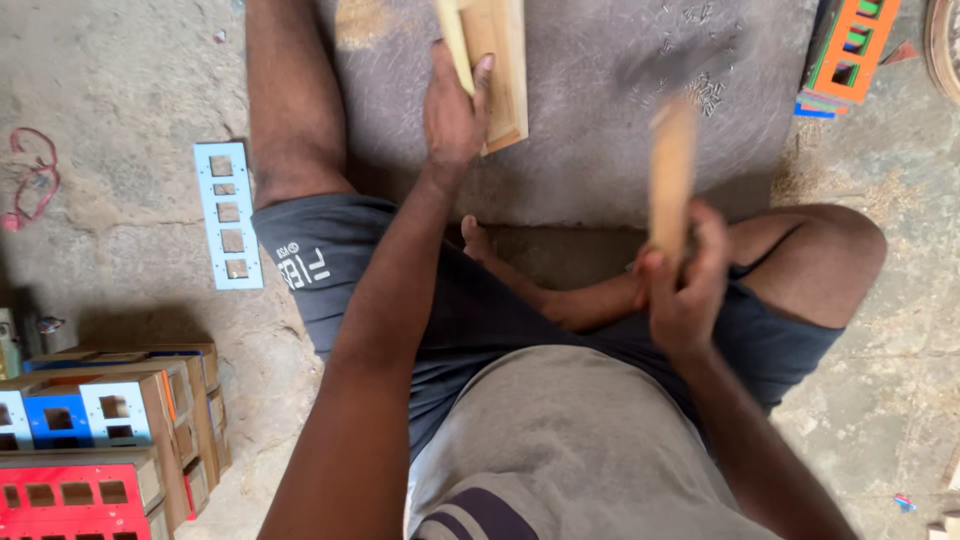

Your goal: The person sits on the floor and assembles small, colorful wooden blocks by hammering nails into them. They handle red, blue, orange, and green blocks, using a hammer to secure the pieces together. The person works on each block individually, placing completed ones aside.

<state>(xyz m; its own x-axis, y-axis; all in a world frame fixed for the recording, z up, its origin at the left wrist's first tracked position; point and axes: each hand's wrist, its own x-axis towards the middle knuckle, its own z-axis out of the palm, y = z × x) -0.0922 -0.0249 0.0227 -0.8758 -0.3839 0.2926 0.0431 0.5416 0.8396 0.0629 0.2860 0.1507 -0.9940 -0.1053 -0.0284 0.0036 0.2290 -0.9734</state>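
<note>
Left hand (452,112) steadies a wooden frame piece (497,65); right hand (685,290) grips a blurred wooden handle (671,175).

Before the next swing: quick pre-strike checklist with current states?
1. Left hand steadying the wooden piece on the floor: ok, thumb and fingers are around its near end.
2. Right hand gripping the wooden handle: ok, closed around it, handle raised and motion-blurred.
3. Striking head of the tool: cannot tell, blurred above the handle.
4. Left fingers out of the strike zone: cannot tell, the strike spot is not visible.
5. Loose nails scattered on the floor beside the wooden piece: not ok, close to the work spot.
6. Bare foot near the work: not ok, lies just below the wooden piece.
</note>
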